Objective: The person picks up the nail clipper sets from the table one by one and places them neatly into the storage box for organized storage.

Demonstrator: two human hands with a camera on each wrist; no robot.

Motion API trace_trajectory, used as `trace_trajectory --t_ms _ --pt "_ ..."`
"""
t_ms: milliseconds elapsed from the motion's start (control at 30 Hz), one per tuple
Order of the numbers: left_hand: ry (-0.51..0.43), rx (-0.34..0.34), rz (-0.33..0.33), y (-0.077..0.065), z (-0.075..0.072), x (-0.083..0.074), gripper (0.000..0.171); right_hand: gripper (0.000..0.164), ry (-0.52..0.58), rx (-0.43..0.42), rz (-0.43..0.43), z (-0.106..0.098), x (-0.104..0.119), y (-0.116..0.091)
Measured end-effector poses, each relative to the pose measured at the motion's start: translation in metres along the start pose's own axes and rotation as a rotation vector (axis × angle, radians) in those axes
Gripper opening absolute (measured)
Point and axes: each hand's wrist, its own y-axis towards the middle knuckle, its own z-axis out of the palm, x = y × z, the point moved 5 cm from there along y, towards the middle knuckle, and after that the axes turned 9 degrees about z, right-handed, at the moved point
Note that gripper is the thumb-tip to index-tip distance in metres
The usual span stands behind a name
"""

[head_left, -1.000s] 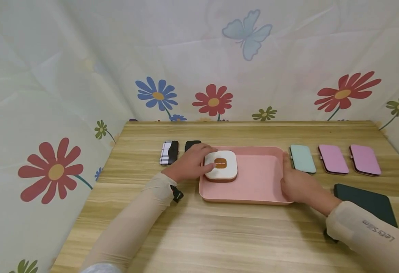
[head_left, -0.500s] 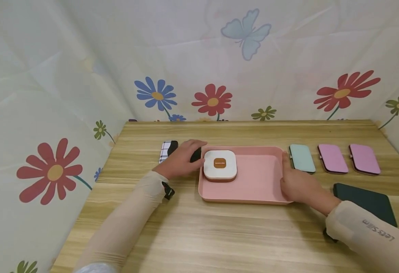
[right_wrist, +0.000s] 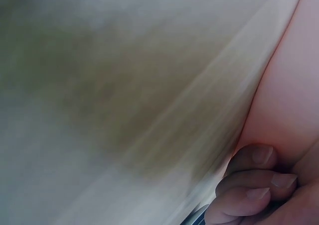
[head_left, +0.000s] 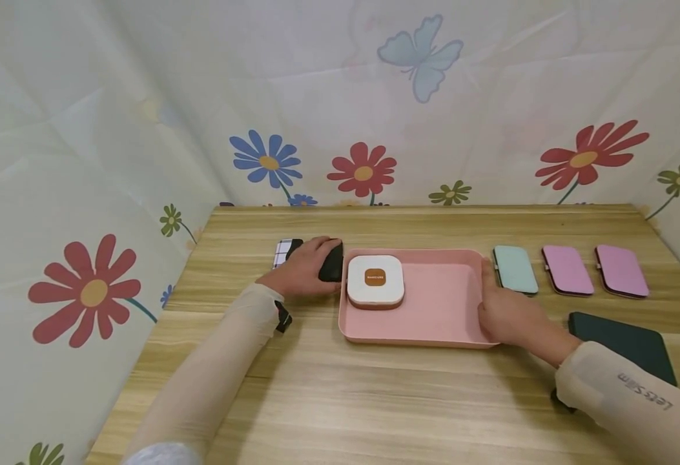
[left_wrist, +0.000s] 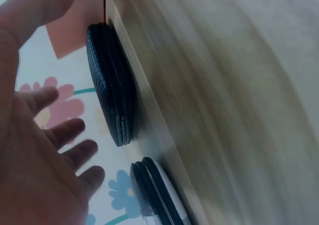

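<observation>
My left hand (head_left: 303,268) is over a small black case (head_left: 332,263) left of the pink tray (head_left: 421,340). In the left wrist view its fingers are spread, with a gap between the fingertips and the black case (left_wrist: 110,85). A white rounded-square box (head_left: 376,294) with a brown "MANICURE" label lies in the tray's left part. My right hand (head_left: 514,315) holds the tray's right wall. In the right wrist view several curled fingers (right_wrist: 251,182) lie against the pink tray side (right_wrist: 286,95).
A plaid-and-black case (head_left: 282,250) lies partly behind the left hand. Right of the tray, a mint case (head_left: 516,270) and two pink cases, one in the middle (head_left: 568,270) and one farther right (head_left: 622,271), form a row. A dark green flat item (head_left: 624,345) lies beside the right forearm.
My left hand has let go of the white box, moved left out of the tray and come over the black case. The right hand stays on the tray.
</observation>
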Motion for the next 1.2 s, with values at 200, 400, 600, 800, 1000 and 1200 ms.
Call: trace_trajectory --t_ms 200,400,600,800,1000,1200 --pt "0.009 0.053 -0.04 0.006 0.001 0.003 0.104 0.083 0.0 0.001 -0.008 0.001 -0.001 0.0" --pt "0.009 0.094 -0.06 0.013 0.003 0.009 0.108 0.084 0.001 0.009 -0.005 0.001 -0.001 0.0" --pt "-0.026 0.122 -0.069 0.016 0.006 0.014 0.108 0.085 0.0 0.003 -0.012 0.001 0.0 -0.001" --pt "-0.028 0.113 -0.078 0.018 0.006 0.015 0.109 0.087 0.001 -0.002 -0.009 0.0 -0.001 -0.002" --pt "-0.011 0.109 -0.083 0.017 0.006 0.018 0.111 0.086 0.003 -0.007 -0.018 0.0 -0.002 -0.001" --pt "-0.005 0.12 -0.073 0.015 0.006 0.02 0.11 0.086 0.013 0.019 -0.002 0.001 -0.002 -0.001"
